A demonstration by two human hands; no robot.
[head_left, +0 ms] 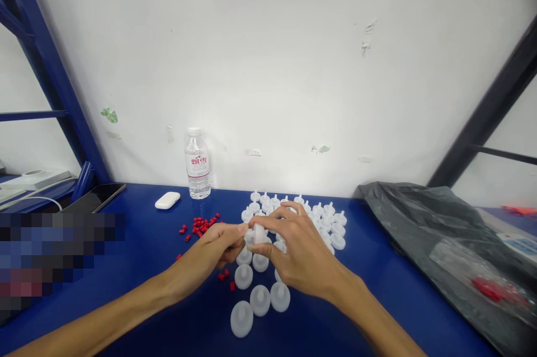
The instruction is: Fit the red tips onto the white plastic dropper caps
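My left hand and my right hand meet over the blue table, fingers pinched together on one white plastic cap. The right hand's fingers curl round the cap; the left hand's fingertips press on its left side. Beneath and behind the hands stand several more white plastic caps, laid out in rows. Small red plastic pieces lie scattered to the left of the caps.
A water bottle stands at the wall, a white earbud case and a dark phone to its left. A grey plastic bag with red pieces inside lies at the right. Blue shelf posts frame both sides.
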